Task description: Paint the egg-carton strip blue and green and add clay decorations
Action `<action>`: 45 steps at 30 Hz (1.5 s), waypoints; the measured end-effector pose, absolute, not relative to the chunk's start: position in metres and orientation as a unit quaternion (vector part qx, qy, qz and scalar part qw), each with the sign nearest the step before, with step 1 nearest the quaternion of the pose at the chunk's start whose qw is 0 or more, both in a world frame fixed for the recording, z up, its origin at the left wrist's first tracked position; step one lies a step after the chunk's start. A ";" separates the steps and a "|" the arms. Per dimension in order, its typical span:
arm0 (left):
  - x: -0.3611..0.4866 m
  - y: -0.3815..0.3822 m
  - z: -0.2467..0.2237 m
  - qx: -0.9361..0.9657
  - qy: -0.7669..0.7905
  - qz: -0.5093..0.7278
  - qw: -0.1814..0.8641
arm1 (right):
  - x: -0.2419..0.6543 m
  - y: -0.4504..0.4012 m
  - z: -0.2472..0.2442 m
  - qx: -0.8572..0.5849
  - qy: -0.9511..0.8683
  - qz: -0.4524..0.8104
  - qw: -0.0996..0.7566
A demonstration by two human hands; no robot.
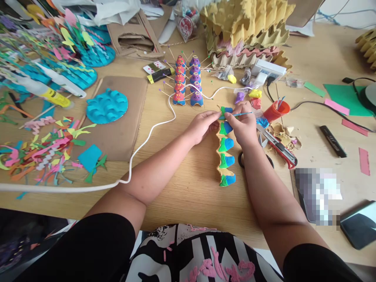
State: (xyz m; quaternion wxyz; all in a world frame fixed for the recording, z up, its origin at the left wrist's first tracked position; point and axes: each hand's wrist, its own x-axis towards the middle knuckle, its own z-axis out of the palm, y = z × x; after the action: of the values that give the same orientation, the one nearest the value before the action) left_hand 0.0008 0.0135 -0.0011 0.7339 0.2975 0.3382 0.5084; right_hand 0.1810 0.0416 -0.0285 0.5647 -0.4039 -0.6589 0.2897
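A strip cut from an egg carton (pixel 226 145) has several cups covered in blue and green modelling clay and points away from me on the table. Its far end is between the fingers of my left hand (pixel 202 127), closed on it from the left side. My right hand (pixel 243 125) is at the same end, pinching a thin blue stick-like tool (pixel 245 114) that lies across the farthest cup. The tool's tip is hidden by the fingers. Beyond my hands stand a red row of cups (pixel 179 80) and a purple row of cups (pixel 195 80), with faces and pin-like sticks.
A white cable (pixel 152 127) crosses the table. Right of my right hand are an orange cup (pixel 277 111), a box cutter (pixel 279 147) and a black marker (pixel 333 141). Paper scraps (pixel 49 149) and a blue disc (pixel 107 105) on cardboard lie left. Egg trays (pixel 246 27) are stacked behind.
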 end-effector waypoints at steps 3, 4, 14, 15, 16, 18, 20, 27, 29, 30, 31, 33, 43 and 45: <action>0.001 0.015 -0.003 0.306 0.332 0.508 0.733 | 0.179 0.040 -0.025 -0.407 -0.654 0.271 0.578; 0.001 0.015 -0.004 0.307 0.331 0.508 0.733 | 0.179 0.039 -0.024 -0.407 -0.651 0.276 0.578; 0.004 0.017 -0.008 0.309 0.339 0.504 0.732 | 0.174 0.032 -0.017 -0.419 -0.614 0.321 0.587; 0.004 0.017 -0.008 0.306 0.337 0.505 0.734 | 0.174 0.031 -0.016 -0.421 -0.614 0.318 0.587; 0.004 0.017 -0.008 0.303 0.336 0.506 0.734 | 0.174 0.031 -0.016 -0.422 -0.615 0.317 0.586; 0.004 0.017 -0.008 0.301 0.334 0.508 0.735 | 0.174 0.030 -0.015 -0.421 -0.612 0.325 0.585; 0.004 0.018 -0.010 0.301 0.331 0.508 0.736 | 0.175 0.029 -0.015 -0.421 -0.605 0.341 0.583; 0.003 0.019 -0.015 0.313 0.320 0.499 0.742 | 0.176 0.030 -0.018 -0.444 -0.622 0.276 0.584; 0.003 0.019 -0.014 0.311 0.322 0.500 0.741 | 0.176 0.030 -0.018 -0.439 -0.612 0.295 0.587; 0.003 0.018 -0.013 0.309 0.325 0.501 0.740 | 0.175 0.029 -0.018 -0.437 -0.606 0.308 0.589; 0.003 0.018 -0.012 0.307 0.328 0.502 0.739 | 0.175 0.029 -0.017 -0.436 -0.599 0.318 0.592; 0.004 0.017 -0.010 0.303 0.337 0.504 0.735 | 0.174 0.028 -0.015 -0.439 -0.592 0.320 0.595; 0.005 0.014 -0.004 0.282 0.364 0.501 0.732 | 0.171 0.026 -0.012 -0.454 -0.579 0.300 0.607; 0.005 0.014 -0.004 0.274 0.366 0.504 0.733 | 0.170 0.026 -0.011 -0.453 -0.580 0.286 0.613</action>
State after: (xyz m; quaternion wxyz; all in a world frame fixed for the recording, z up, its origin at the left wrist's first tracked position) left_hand 0.0051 0.0144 -0.0042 0.7328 0.2739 0.3657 0.5043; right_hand 0.1705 0.0256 -0.0113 0.6131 -0.4532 -0.5803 0.2862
